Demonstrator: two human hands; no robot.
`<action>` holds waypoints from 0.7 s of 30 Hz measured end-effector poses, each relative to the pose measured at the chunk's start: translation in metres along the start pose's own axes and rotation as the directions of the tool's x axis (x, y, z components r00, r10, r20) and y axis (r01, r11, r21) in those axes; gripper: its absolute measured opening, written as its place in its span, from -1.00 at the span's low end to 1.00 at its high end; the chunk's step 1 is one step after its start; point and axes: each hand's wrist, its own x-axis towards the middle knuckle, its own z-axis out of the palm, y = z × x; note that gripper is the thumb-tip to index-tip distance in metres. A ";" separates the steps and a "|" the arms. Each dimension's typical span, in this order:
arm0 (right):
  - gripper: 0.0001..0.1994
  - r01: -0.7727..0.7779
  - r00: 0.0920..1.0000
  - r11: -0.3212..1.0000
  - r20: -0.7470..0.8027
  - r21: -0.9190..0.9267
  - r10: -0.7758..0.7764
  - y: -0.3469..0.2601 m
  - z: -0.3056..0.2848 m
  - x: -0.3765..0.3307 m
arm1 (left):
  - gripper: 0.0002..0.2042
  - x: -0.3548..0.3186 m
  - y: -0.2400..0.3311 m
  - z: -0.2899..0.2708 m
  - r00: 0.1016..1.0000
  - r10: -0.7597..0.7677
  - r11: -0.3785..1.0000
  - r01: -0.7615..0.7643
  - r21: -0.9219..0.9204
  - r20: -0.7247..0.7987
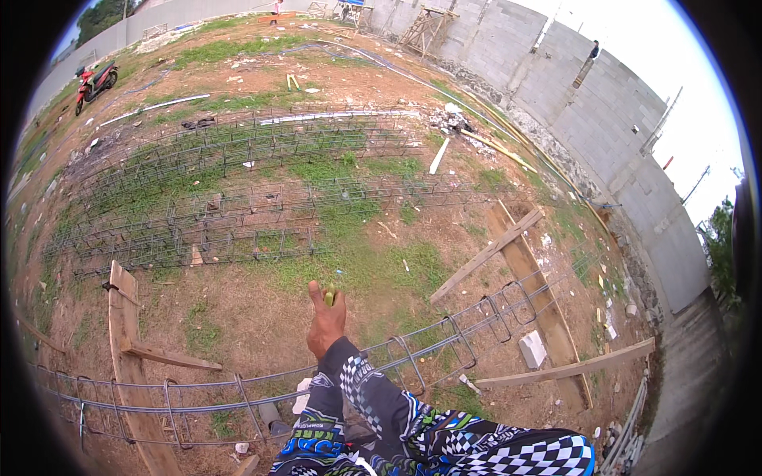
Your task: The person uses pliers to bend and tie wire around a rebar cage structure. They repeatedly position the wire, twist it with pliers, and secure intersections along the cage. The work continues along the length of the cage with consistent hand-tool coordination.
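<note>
Reinforcement cage (429, 349) and right hand (327, 321): position and surroundings

Visibility: The left hand is hidden where the left sleeve (317, 397) meets the right sleeve (367, 397); the state of its fingers cannot be told. Fingers of the right hand are set narrow, apparently holding a slim greenish item (329, 296), mostly covered by the grip; its kind is indistinct. The item shows at the fingertips, beyond the reinforcement cage in view. Sleeves mask the middle of the cage, and its left end runs into the dark lens rim.

Surface and site: Ground (238, 317) is brown soil with grass patches. Further cages (270, 143) lie on it ahead. A grey block wall (556, 79) bounds the right side; a red motorcycle (97, 83) stands far left.

Edges and clearance: The near cage spans between a left board (125, 317) and a right board (556, 321). A white block (533, 350) lies beside the right board. Open ground separates the right hand from the upper batten (486, 258) at right.
</note>
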 end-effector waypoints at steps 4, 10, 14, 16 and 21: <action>-0.57 -0.202 0.763 0.979 0.630 0.017 0.146 -0.043 -0.031 0.021 | -0.70 0.033 -0.013 -0.027 0.808 -0.070 0.760 0.423 -0.494 0.584; -0.60 -0.039 0.938 0.968 0.326 -0.249 0.122 -0.008 -0.022 0.043 | -0.66 0.010 0.016 -0.024 0.967 0.065 0.825 0.087 -0.559 0.246; -0.62 0.207 0.968 0.875 -0.041 -0.438 -0.249 -0.009 0.004 -0.003 | -0.58 -0.003 0.046 -0.007 0.972 -0.228 0.959 0.214 -0.187 -0.057; -0.59 0.362 0.929 0.877 0.047 -0.315 -0.367 -0.020 -0.001 -0.026 | -0.63 -0.002 0.023 -0.011 0.984 -0.149 0.960 0.167 -0.223 0.099; -0.63 -0.128 0.748 0.985 0.640 -0.117 0.173 -0.036 -0.030 0.020 | -0.60 0.028 -0.014 -0.046 0.608 -0.027 0.786 0.503 -0.359 0.793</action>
